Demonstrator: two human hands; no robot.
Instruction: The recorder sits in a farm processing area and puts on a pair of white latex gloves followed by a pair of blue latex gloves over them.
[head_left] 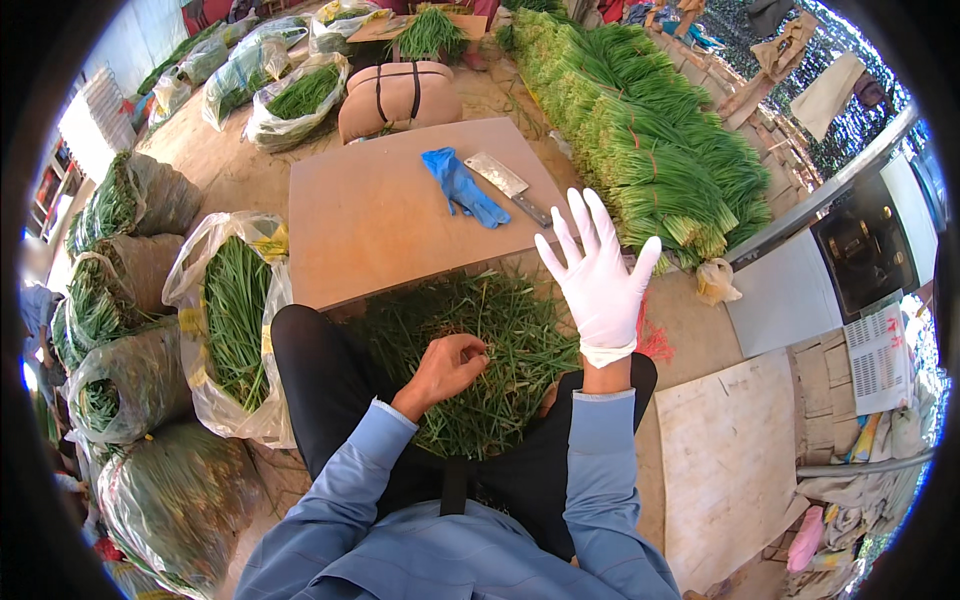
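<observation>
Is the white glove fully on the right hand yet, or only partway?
Fully on. The white glove covers all five spread fingers of the right hand, its rolled cuff at the wrist. The left hand is bare.

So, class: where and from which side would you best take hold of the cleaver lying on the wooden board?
Grip the cleaver by its dark handle, which points toward the person's right, near the gloved right hand. Come from that side. The broad blade lies flat beside the blue glove, so fingers stay off its edge.
</observation>
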